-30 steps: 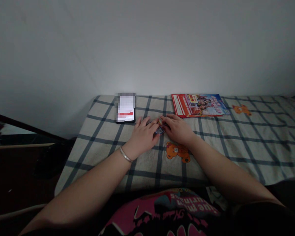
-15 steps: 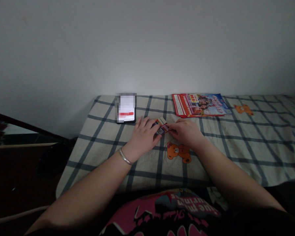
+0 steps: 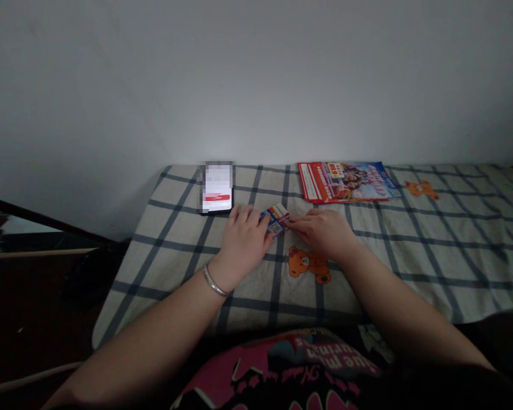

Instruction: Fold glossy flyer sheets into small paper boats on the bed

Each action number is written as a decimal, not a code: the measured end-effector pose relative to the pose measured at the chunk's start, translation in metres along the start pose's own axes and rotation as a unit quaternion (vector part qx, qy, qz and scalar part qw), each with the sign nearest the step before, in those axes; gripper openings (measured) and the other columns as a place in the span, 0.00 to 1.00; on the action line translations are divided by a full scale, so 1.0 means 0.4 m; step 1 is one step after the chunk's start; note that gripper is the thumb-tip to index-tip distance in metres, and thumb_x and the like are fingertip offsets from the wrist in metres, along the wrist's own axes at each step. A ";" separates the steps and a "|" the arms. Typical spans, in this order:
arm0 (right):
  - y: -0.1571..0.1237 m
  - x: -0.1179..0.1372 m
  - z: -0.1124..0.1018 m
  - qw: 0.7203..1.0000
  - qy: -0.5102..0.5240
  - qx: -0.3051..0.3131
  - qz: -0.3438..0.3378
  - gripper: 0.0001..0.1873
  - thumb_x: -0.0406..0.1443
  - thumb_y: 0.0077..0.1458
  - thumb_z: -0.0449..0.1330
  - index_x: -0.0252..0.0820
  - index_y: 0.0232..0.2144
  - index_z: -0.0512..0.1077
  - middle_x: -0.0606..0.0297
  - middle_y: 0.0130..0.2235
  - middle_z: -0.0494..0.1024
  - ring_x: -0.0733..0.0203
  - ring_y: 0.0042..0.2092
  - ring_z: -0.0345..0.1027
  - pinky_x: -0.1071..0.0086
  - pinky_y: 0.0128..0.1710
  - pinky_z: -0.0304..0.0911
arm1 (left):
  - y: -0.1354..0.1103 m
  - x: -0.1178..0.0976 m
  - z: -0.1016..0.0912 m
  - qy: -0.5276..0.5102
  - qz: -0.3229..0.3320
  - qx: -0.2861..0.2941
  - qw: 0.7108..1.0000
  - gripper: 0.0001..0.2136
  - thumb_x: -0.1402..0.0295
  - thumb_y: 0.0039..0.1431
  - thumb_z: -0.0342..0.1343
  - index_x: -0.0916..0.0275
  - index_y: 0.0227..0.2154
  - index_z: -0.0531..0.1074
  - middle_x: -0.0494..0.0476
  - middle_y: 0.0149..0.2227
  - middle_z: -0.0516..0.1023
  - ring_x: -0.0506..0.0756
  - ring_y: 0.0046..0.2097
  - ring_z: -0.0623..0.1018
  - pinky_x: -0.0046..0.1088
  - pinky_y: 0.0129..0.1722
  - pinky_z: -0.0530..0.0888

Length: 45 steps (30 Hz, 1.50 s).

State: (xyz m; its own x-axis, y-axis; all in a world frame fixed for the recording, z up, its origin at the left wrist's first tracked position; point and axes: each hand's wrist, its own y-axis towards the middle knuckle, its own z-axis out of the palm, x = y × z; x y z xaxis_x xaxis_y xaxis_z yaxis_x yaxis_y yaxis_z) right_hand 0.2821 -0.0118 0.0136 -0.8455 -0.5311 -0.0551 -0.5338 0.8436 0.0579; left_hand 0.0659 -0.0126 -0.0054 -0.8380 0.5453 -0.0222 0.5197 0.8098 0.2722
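Note:
A small folded colourful paper (image 3: 276, 219) with a printed code square lies on the checked sheet (image 3: 410, 256) between my hands. My left hand (image 3: 241, 242), a silver bangle on its wrist, rests palm down with its fingers pressed on the paper's left edge. My right hand (image 3: 325, 230) lies to the right, its fingertips pinching the paper's right edge. The part of the paper under my fingers is hidden.
A lit phone (image 3: 216, 188) lies just beyond my left hand. A stack of red and blue flyers (image 3: 346, 181) sits at the back near the wall. The sheet has orange bear prints (image 3: 310, 263). Its left edge drops to a dark floor.
My right hand has drawn back to the right, uncovering more of the folded paper. My left hand has shifted slightly left while staying on the paper.

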 end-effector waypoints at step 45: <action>0.029 -0.036 0.062 0.973 0.162 -0.112 -0.117 0.15 0.35 0.61 0.59 0.42 0.50 0.76 0.57 0.50 0.79 0.55 0.49 0.71 0.58 0.50 0.68 | 0.017 0.022 0.008 0.025 0.064 0.045 0.997 0.18 0.79 0.65 0.45 0.69 0.56 0.67 0.66 0.46 0.72 0.63 0.50 0.73 0.39 0.46 0.75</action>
State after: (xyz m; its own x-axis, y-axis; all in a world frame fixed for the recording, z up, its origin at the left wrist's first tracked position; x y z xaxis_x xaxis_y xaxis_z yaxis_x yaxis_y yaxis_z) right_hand 0.2885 0.0076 -0.0098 -0.6407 -0.7348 0.2226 -0.6719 0.6770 0.3004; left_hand 0.0626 -0.0018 -0.0069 -0.7694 0.6363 0.0562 0.6345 0.7511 0.1821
